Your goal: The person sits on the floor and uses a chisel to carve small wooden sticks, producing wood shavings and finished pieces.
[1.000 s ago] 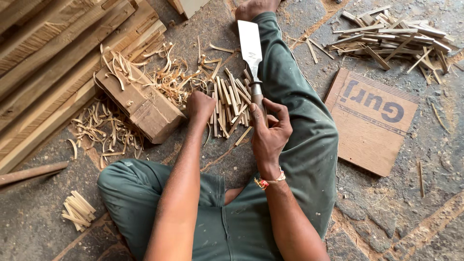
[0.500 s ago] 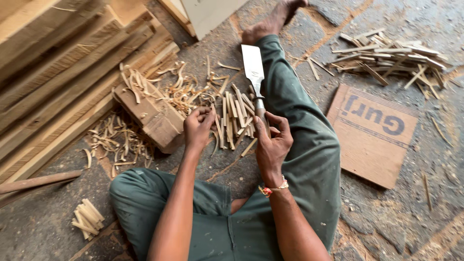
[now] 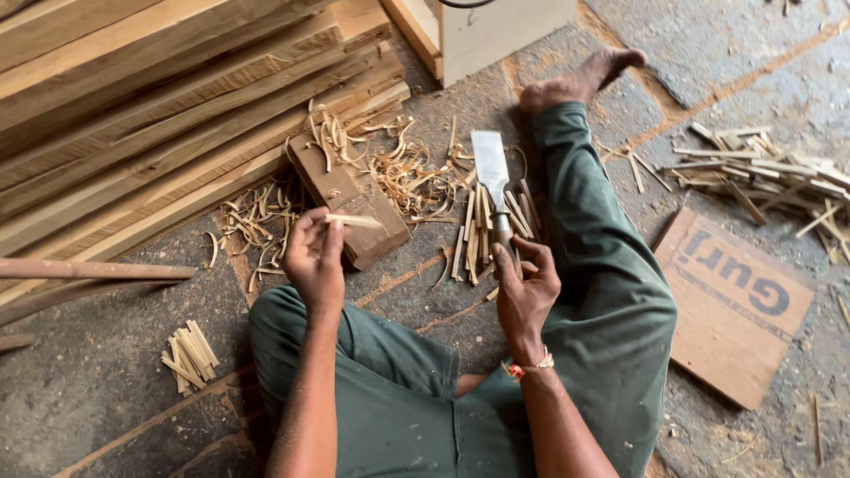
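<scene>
Wooden stick (image 3: pixel 354 219) pinched in the left hand (image 3: pixel 316 257), held over the chopping block (image 3: pixel 354 199) just ahead of it — the shaving step looks in hand. Right hand (image 3: pixel 524 292) is clamped on the broad chisel (image 3: pixel 492 173); next, the blade must swing across to the stick.

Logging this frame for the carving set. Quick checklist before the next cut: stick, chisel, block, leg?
1. Left hand pinches the thin wooden stick: ok.
2. Right hand wraps the handle of the wide chisel: ok.
3. Chisel blade points away from the body, flat over the loose sticks: ok.
4. Stick seated on the wooden block: cannot tell, it seems held just above it.
5. Block top free of shavings: not ok, curls lie on its far end.
6. Outstretched leg clear of the blade: not ok, close alongside.
</scene>
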A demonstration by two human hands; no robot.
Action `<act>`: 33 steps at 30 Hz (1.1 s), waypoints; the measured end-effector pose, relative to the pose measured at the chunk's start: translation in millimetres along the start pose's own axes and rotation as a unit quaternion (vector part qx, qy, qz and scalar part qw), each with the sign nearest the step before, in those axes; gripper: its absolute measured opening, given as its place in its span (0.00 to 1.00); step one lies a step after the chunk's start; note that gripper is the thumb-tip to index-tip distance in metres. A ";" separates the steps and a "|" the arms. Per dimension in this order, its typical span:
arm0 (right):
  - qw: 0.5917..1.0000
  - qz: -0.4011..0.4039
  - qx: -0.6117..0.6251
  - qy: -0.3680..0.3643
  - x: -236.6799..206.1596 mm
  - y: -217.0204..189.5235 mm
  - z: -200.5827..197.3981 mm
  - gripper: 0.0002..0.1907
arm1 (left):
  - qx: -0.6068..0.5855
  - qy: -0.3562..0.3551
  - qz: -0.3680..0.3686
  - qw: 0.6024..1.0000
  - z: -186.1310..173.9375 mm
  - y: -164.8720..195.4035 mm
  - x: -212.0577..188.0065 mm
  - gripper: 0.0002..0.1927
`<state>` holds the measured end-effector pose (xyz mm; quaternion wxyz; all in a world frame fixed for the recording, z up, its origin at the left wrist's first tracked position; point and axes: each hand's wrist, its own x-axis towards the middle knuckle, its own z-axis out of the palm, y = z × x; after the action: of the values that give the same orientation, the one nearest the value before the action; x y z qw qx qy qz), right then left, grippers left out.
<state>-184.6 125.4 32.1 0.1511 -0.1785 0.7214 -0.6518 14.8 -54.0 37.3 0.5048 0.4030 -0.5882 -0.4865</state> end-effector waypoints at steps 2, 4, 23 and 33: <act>1.000 -0.001 -0.003 -0.021 -4.8 2.7 5.9 0.16 | 0.153 0.008 0.120 0.981 -7.1 -19.2 -4.1 0.07; 0.999 -0.017 -0.013 -0.044 -10.5 6.0 11.7 0.15 | 0.263 -0.030 0.216 0.940 -10.7 -37.8 -8.0 0.07; 0.970 -0.023 -0.154 -0.184 -44.8 9.8 43.4 0.15 | 0.253 -0.007 0.271 0.929 -7.9 -45.1 -16.4 0.10; 0.965 -0.023 -0.180 -0.188 -43.1 14.5 45.0 0.16 | 0.230 -0.004 0.233 0.945 -6.9 -34.4 -16.1 0.12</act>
<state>-126.8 106.4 12.3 0.2346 -0.3386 0.7812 -0.4690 23.6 -46.6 0.4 0.4954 0.3575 -0.7638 -0.2083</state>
